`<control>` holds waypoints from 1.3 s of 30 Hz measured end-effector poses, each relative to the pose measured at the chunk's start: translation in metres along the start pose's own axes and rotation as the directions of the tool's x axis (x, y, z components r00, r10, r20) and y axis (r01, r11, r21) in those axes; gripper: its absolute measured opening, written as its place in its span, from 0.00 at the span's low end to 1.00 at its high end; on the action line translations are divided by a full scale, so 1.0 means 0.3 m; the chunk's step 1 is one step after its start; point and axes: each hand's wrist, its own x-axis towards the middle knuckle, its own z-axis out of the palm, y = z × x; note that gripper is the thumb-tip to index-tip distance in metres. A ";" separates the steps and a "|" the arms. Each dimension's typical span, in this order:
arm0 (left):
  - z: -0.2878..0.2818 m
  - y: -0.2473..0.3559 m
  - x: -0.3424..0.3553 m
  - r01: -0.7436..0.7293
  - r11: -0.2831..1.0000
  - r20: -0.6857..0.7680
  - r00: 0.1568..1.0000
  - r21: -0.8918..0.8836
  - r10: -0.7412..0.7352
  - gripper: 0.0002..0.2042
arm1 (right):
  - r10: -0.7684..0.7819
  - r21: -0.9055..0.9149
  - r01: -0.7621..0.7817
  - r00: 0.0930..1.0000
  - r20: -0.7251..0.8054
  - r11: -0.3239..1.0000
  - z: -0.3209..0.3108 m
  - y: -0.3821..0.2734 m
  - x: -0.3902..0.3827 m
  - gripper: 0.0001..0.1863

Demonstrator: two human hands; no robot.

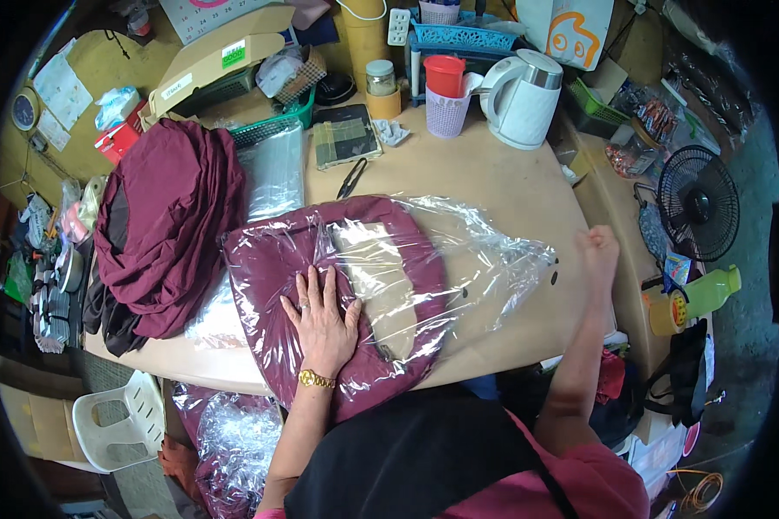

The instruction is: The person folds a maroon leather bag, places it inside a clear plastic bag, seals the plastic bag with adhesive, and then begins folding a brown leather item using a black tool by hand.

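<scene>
A folded maroon garment (277,268) lies in a clear plastic bag (485,259) on the tan table (493,182), with a beige card (381,277) showing inside. My left hand (322,318) presses flat on the bagged garment, fingers apart. Off at the table's right edge my right hand (597,246) is closed in a fist near the bag's open end; whether it pinches the plastic is unclear.
A heap of maroon garments (164,225) sits at the left beside a stack of clear bags (273,169). Black scissors (351,177), a white kettle (521,97), cups and baskets stand behind. A fan (698,203) and a green bottle (710,292) are at right.
</scene>
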 end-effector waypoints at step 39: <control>-0.179 0.404 0.288 -0.342 0.344 -0.293 0.938 -0.874 0.187 0.17 | -0.571 0.812 -0.313 0.587 0.573 0.492 0.370 -0.570 -0.248 0.34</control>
